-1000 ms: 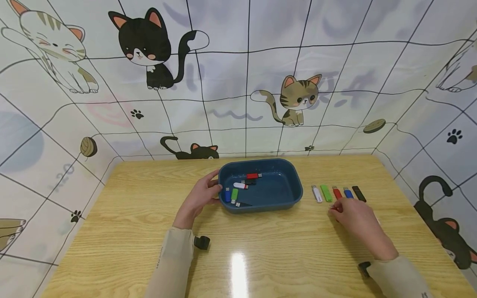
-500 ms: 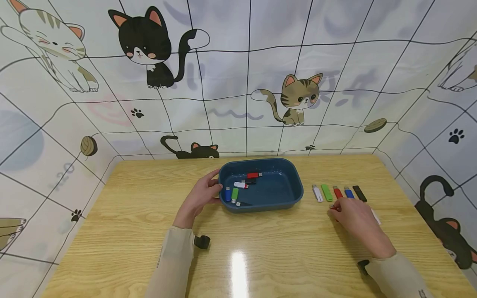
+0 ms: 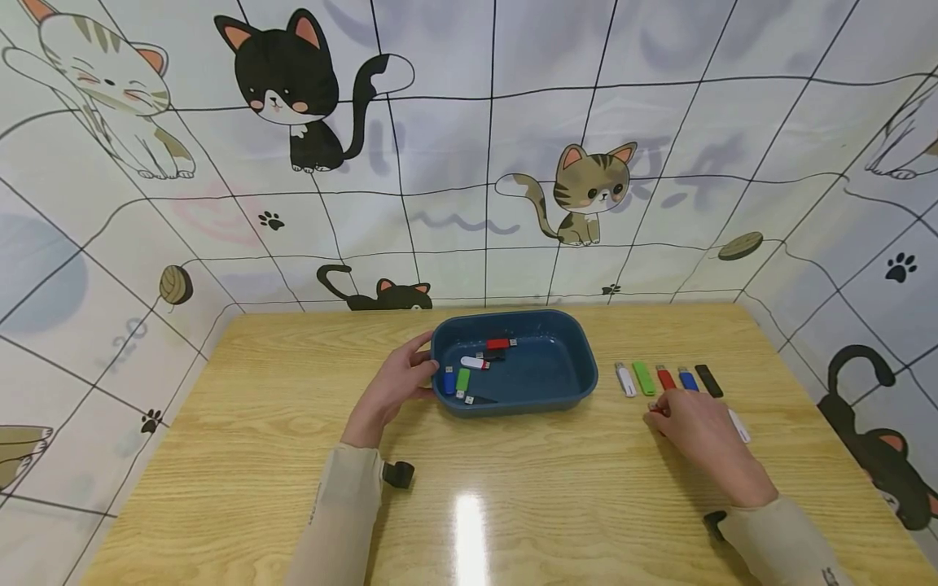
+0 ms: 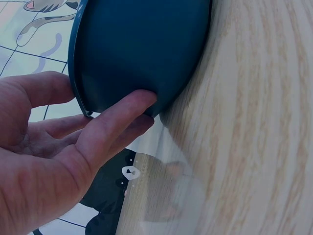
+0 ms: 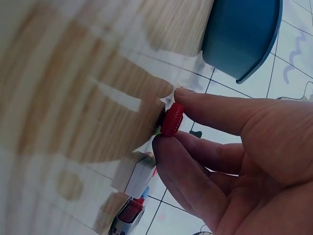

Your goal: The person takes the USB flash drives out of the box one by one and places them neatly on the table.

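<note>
A dark blue plastic bin (image 3: 542, 374) stands at the back middle of the table. My left hand (image 3: 399, 378) holds its left end, thumb by the rim and fingers against the outer wall, as the left wrist view shows. Far to the right of the bin, my right hand (image 3: 696, 431) pinches a red USB stick (image 5: 172, 120) between thumb and finger, low over the table. Just behind that hand lies a row of sticks: white (image 3: 625, 380), green (image 3: 643, 378), red (image 3: 665, 377), blue (image 3: 687, 378) and black (image 3: 709, 380). Another white stick (image 3: 739, 426) is partly hidden by the hand.
Inside the bin, toward its left, lie a red stick (image 3: 498, 344), a black stick (image 3: 494, 356), a white stick (image 3: 475, 363), a blue stick (image 3: 449, 380), a green stick (image 3: 462, 380) and a dark stick (image 3: 480, 400). A cat-print sheet (image 3: 454, 163) surrounds the wooden table (image 3: 542, 505).
Both hands and the bin stay in place. The right hand shifts only very slightly, and more of the white stick beside it shows now.
</note>
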`<control>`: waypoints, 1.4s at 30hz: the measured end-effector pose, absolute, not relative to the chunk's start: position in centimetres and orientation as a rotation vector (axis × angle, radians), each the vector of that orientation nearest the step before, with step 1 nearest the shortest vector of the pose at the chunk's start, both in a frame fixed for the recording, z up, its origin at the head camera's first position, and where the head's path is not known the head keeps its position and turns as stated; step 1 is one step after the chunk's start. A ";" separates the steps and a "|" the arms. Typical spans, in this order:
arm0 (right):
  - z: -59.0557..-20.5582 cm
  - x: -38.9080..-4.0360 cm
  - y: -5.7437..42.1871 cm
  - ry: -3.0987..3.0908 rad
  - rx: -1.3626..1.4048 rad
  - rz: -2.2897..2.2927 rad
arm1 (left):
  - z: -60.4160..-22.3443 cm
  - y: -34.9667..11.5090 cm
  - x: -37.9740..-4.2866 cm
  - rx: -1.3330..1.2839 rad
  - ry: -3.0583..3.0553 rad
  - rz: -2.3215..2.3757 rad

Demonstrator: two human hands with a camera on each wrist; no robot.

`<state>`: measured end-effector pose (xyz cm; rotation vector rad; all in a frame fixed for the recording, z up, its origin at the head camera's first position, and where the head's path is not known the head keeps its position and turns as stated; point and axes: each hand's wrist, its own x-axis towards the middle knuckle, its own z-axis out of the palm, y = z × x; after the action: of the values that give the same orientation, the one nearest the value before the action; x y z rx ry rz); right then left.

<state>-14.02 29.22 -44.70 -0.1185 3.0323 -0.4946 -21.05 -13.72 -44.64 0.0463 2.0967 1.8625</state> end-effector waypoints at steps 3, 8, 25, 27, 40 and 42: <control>-44.7 -14.0 29.2 3.031 -0.116 -0.498 | -44.6 -13.8 -21.1 0.046 2.098 1.859; -44.5 -13.9 29.0 3.025 -0.104 -0.489 | -44.7 -13.9 -21.2 0.067 2.096 1.854; -41.4 -13.7 27.6 3.118 -0.090 -0.550 | -44.6 -13.8 -21.1 0.055 2.111 1.853; -41.0 -13.8 27.1 3.133 -0.104 -0.569 | -44.6 -13.8 -21.1 0.056 2.110 1.854; -39.3 -14.5 22.3 3.169 -0.259 -0.760 | -44.8 -13.8 -21.2 0.044 2.088 1.866; -39.2 -14.7 21.4 3.177 -0.298 -0.773 | -44.7 -13.8 -21.2 0.049 2.086 1.869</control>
<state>-14.71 21.38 -39.18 -0.2981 3.1769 -0.7732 -21.17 -13.83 -44.75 0.0490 2.0863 1.8691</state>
